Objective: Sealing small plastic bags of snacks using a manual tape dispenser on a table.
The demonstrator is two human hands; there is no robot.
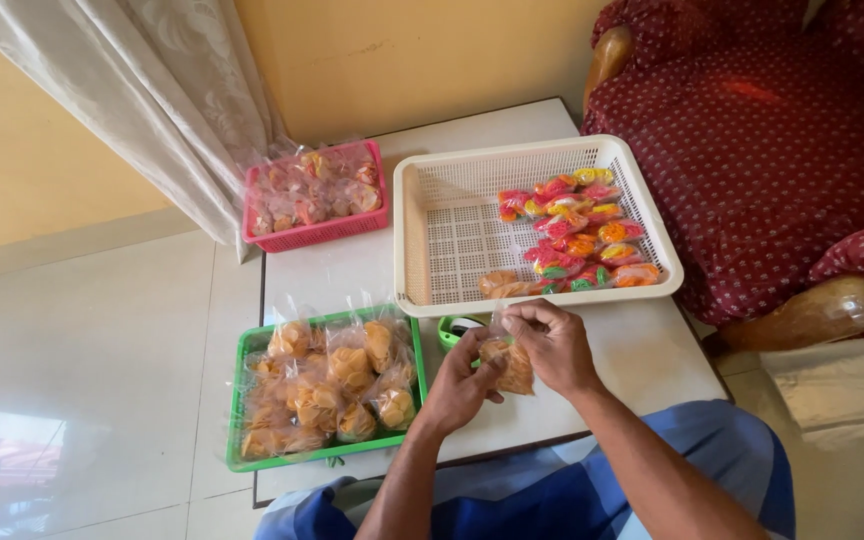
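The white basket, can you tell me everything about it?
The white basket is a big rectangular plastic tray with slotted walls and a grid floor. It sits flat on the white table, near the far right corner, beside a red armchair. Its left half is bare; the right half holds a pile of small sealed snack packets with bright red, yellow and green labels. Nothing else rests in it, and neither hand touches it; both hands work just in front of its near rim.
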